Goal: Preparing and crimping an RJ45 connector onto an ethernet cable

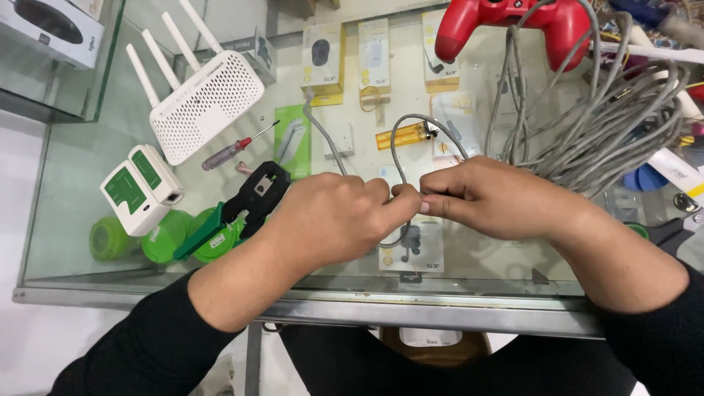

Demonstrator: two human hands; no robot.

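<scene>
My left hand (334, 216) and my right hand (491, 196) meet over the middle of a glass counter (73, 191), both pinching a thin grey cable (411, 125). The cable loops up from between my fingertips and runs right into a large tangled coil of grey cable (609, 125). Another grey end (323, 128) rises from behind my left hand. What sits exactly between my fingertips is hidden.
A black and green crimping tool (242, 209) lies left of my left hand, beside a white and green cable tester (139, 187), a red-handled screwdriver (235, 150) and a white router with antennas (202, 99). A red game controller (513, 26) sits at the back, a yellow lighter (403, 136) mid-counter.
</scene>
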